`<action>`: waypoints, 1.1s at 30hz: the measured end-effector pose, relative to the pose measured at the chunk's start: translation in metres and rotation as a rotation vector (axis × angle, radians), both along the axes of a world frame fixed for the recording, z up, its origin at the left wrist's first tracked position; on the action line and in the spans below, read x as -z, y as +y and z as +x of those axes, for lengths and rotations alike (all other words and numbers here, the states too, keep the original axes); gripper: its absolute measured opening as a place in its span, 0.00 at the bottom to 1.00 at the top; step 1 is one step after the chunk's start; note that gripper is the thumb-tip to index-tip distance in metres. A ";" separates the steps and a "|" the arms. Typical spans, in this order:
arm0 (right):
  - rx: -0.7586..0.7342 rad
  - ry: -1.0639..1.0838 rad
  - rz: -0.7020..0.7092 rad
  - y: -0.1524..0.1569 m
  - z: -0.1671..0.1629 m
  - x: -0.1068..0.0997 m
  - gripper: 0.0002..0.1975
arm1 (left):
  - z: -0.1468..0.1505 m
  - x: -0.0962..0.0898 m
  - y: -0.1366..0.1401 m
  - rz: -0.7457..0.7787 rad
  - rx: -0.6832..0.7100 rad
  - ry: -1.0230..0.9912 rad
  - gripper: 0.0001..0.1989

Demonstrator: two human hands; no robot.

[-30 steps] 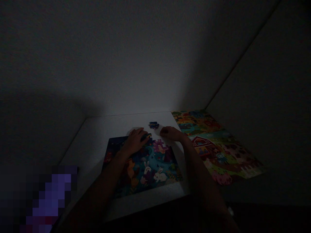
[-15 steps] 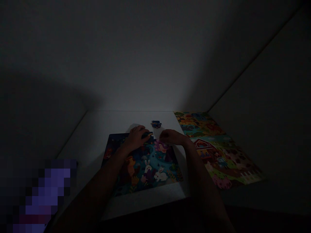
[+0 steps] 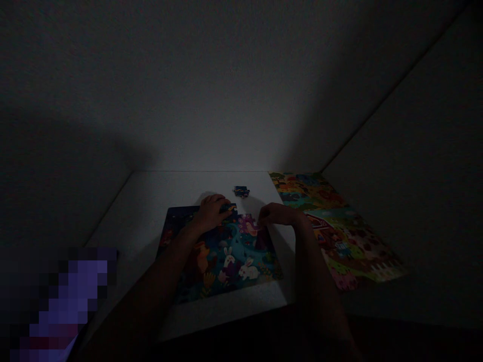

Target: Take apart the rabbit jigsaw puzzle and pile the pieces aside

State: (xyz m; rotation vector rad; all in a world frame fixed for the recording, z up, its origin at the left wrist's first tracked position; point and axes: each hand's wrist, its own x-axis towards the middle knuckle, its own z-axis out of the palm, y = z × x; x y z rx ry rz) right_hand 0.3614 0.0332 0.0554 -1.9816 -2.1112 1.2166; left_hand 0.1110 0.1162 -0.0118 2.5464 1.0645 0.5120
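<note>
Puzzle [image 3: 236, 246] mostly joined on tabletop [image 3: 241, 300]; far right corner unfilled, loose pieces [image 3: 241, 191] beyond, apparently unplaced. Left hand [image 3: 211, 213] spread on far edge; right hand [image 3: 276, 214] curled near gap, can't tell if pinching anything.

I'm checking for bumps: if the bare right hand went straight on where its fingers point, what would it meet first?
Probably the purple upper-right part of the flat, dark blue and teal jigsaw puzzle with white rabbits, just ahead of the bare right hand; the dimness hides whether they touch.
</note>
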 end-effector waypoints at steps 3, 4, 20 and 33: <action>-0.002 0.022 -0.020 -0.003 0.000 -0.001 0.12 | 0.000 0.001 0.001 -0.007 0.008 -0.012 0.15; 0.001 0.028 -0.022 -0.003 -0.001 -0.001 0.13 | 0.000 0.001 0.002 -0.009 0.012 -0.016 0.15; -0.013 -0.076 0.023 -0.002 -0.007 -0.002 0.13 | 0.003 -0.011 -0.012 -0.007 0.012 -0.110 0.16; 0.055 -0.004 0.301 0.010 -0.013 0.017 0.17 | 0.005 -0.007 -0.013 0.042 -0.002 -0.103 0.14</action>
